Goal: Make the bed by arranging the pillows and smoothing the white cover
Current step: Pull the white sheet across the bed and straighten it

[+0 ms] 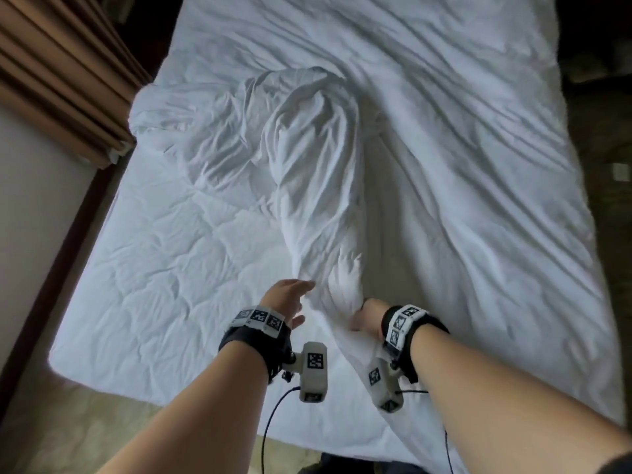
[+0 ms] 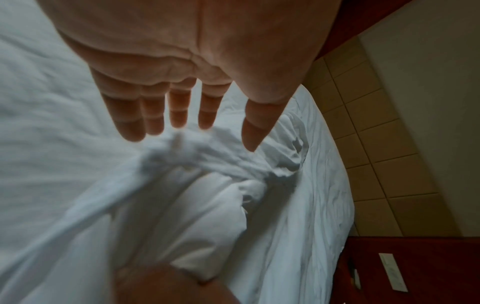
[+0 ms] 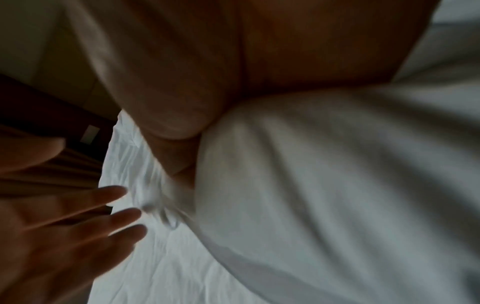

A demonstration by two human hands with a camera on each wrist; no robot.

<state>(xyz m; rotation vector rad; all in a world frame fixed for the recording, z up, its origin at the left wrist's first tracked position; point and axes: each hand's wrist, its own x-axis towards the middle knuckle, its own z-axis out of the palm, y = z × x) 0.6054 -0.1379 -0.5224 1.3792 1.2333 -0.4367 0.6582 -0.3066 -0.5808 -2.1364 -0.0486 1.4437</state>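
Observation:
The white cover (image 1: pixel 461 165) lies spread over the right half of the bed, and its edge is bunched into a long ridge (image 1: pixel 314 172) down the middle. The wrinkled bottom sheet (image 1: pixel 164 268) is bare on the left. My right hand (image 1: pixel 364 313) grips the near end of that ridge, its thumb (image 3: pixel 176 144) pressed into the cloth and its fingers hidden by it. My left hand (image 1: pixel 290 299) hovers just left of the ridge, palm down and fingers (image 2: pixel 155 119) straight, holding nothing. I cannot tell whether the white lump (image 1: pixel 154 107) at the far left is a pillow.
Brown curtains (image 1: pixel 61 73) hang along the bed's left side above a dark wooden rail (image 1: pixel 51 268). A padded beige wall panel (image 2: pixel 376 144) and a dark red bedside table (image 2: pixel 428 257) with a white flat object (image 2: pixel 392 271) stand beyond. Dark floor (image 1: pixel 608 165) runs along the right.

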